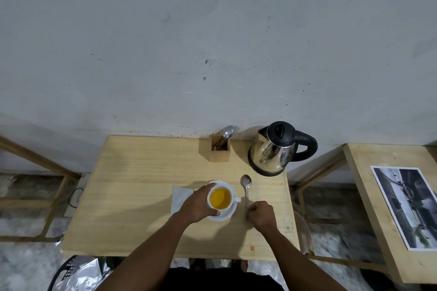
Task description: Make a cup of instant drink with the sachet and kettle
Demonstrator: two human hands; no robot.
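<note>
A white cup [233,199] holding orange-yellow drink stands on a white saucer [229,215] near the middle of the wooden table [132,196]. My left hand [197,207] wraps around the cup's left side. My right hand [261,215] grips the handle end of a metal spoon [246,185] that lies on the table just right of the cup, its bowl pointing away from me. The steel kettle [274,151] with a black lid and handle stands at the back right. No sachet is in view.
A white napkin [179,196] lies partly under my left hand, left of the saucer. A wooden holder [219,151] with cutlery stands at the back beside the kettle. A second table [369,172] with a printed photo [406,205] is on the right.
</note>
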